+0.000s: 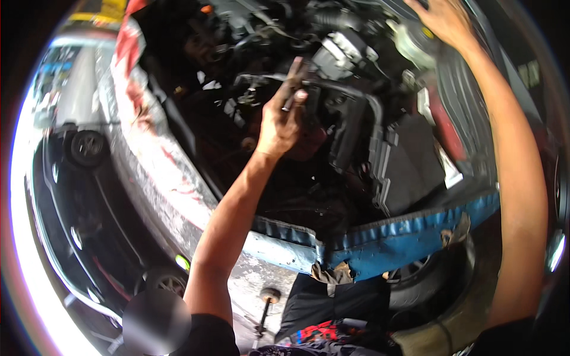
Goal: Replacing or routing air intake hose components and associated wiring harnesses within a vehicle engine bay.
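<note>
My left hand (282,121) is over the middle of a car's engine bay (285,196). Its index finger points up and away, while the other fingers bend around something dark and small that I cannot make out. Just beyond it are a black hose (356,92) and a silver-grey boxy part (338,56). My right hand (445,24) reaches to the far right side of the bay, fingers spread, holding nothing that shows. It is beside a whitish plastic reservoir (414,44) with a yellow cap.
A blue cover strip (409,234) with torn edges lies along the near rim. Worn red-and-white bodywork (160,160) borders the bay at left. A tire (430,285) lies below, near my legs. A dark car (95,219) stands at left. A blurred round patch (157,320) is beside my left arm.
</note>
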### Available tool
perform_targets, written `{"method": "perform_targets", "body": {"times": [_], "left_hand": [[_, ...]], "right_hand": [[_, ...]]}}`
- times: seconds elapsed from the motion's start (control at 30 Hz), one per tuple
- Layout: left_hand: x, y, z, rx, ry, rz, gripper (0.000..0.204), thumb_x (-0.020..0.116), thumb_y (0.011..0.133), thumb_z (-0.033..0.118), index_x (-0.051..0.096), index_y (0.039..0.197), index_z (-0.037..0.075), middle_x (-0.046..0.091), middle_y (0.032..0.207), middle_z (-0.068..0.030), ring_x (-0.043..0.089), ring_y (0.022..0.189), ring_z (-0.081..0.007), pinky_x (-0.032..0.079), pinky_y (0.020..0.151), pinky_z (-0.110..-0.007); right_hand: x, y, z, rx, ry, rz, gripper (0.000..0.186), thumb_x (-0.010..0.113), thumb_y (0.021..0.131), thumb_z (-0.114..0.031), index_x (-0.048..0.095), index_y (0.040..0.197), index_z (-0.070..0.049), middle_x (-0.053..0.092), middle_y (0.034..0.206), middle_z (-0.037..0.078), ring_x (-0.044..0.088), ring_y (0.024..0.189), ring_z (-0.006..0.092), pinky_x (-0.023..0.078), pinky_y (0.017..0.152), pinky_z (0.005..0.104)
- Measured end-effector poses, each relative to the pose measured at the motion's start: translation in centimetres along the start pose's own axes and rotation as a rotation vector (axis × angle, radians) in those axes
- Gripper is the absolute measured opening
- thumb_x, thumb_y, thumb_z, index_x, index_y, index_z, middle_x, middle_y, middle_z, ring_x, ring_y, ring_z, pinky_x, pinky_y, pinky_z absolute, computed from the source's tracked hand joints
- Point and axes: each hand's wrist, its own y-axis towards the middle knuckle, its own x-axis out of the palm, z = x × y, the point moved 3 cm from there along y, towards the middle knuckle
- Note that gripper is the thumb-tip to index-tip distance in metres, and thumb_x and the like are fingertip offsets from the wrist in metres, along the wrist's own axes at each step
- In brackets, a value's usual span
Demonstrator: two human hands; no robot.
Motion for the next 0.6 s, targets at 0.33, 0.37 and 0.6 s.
{"method": "perform_targets", "body": {"times": [0.33,0.37,0.6], "left_hand": [[-0.2,1.2,1.8,-0.093,0.698,-0.410,0.036,0.058,0.081,0.017,0.057,0.114,0.002,0.061,0.102,-0.0130,0.058,0.100,-0.0300,0.046,0.091,-0.044],[0.3,1.1,3.1,0.131,0.980,-0.384,0.041,0.057,0.080,0.018,0.056,0.119,0.007,0.057,0.115,-0.0130,0.050,0.116,-0.0313,0.035,0.104,-0.052],[0.7,0.8,3.5,0.238,0.585,-0.137,0.049,0.055,0.075,0.000,0.055,0.124,0.004,0.024,0.151,-0.0172,0.010,0.143,-0.0360,0.013,0.117,-0.050]], "right_hand": [[2.8,-0.1,6.0,-0.272,-0.246,0.153,0.052,0.050,0.094,-0.030,0.036,0.144,-0.019,0.035,0.147,0.010,0.035,0.134,0.0309,0.030,0.109,0.0417],[2.8,0.1,6.5,-0.267,-0.253,0.140,0.052,0.049,0.095,-0.029,0.036,0.144,-0.019,0.035,0.147,0.010,0.034,0.134,0.0312,0.029,0.109,0.0422],[3.1,0.5,7.2,-0.217,-0.334,0.103,0.052,0.047,0.095,-0.034,0.035,0.144,-0.019,0.036,0.146,0.010,0.035,0.134,0.0307,0.029,0.110,0.0419]]}}
